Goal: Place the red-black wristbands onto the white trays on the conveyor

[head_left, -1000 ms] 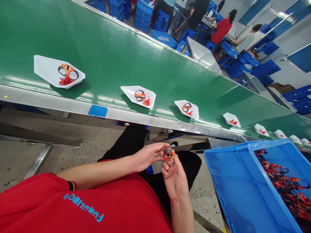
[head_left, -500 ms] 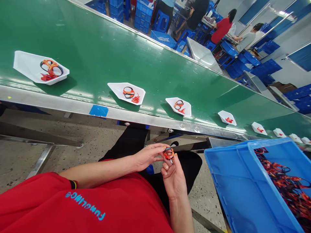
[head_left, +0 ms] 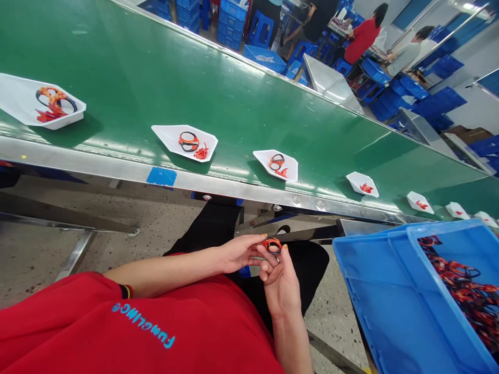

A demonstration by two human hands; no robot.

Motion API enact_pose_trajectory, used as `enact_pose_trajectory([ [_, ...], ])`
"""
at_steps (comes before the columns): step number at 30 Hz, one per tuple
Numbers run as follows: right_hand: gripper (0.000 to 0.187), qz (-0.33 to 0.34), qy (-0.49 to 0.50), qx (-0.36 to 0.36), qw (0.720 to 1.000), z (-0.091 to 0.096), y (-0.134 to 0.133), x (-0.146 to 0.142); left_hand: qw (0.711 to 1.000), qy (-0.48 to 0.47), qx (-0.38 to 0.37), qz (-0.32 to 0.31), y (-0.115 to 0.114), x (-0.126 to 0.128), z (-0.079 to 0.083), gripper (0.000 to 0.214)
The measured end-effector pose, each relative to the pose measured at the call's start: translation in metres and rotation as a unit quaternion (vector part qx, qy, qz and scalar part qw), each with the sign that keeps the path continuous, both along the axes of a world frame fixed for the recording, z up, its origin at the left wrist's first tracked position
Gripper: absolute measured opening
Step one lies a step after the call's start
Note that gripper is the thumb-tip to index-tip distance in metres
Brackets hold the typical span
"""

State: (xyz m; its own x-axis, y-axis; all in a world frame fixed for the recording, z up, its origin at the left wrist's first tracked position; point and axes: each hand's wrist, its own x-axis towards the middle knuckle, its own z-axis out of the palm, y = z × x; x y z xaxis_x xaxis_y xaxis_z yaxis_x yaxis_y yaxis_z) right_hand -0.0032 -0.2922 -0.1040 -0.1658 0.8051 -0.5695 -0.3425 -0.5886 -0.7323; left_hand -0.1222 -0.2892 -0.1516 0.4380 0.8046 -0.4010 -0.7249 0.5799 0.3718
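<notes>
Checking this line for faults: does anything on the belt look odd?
The far tray holds only red pieces, while the nearer tray also has a ring, like the held one. Nothing looks spilled.

Speckled terrazzo floor [head_left: 163, 223], stacked blue crates [head_left: 232, 15], blue plastic stools [head_left: 260, 28], white walls [head_left: 477, 106]

A conveyor belt [head_left: 234, 104] is placed ahead of the left hand [head_left: 237, 253] and right hand [head_left: 283, 283], with trays [head_left: 166, 134] set on it; a crate [head_left: 374, 296] holding tangled parts [head_left: 460, 285] is placed to their right.
</notes>
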Motion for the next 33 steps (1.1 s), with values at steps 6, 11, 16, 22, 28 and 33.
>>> enact_pose_trajectory([
  [6,0.028,0.007,0.024,-0.011,1.0,-0.001,-0.001,-0.001,0.998,-0.045,-0.019,-0.041,0.0,0.002,-0.012,0.033],
  [11,0.027,0.008,0.012,-0.004,1.0,-0.004,-0.002,-0.002,0.997,-0.055,-0.032,-0.037,0.0,0.003,-0.01,0.029],
  [16,0.028,0.008,-0.053,0.065,0.996,0.009,0.009,-0.001,0.998,-0.035,-0.043,-0.021,0.0,0.001,-0.003,0.03],
  [22,0.031,-0.058,-0.169,0.293,0.939,0.056,0.104,0.002,0.994,0.029,-0.101,-0.009,0.0,-0.001,-0.01,0.028],
  [28,0.042,-0.126,-0.17,0.303,0.929,0.08,0.193,0.0,0.992,0.063,-0.106,0.006,0.0,-0.005,-0.014,0.025],
  [33,0.046,-0.047,-0.128,0.285,0.949,0.062,0.115,-0.012,0.99,0.082,-0.118,0.003,0.005,-0.007,-0.01,0.02],
])
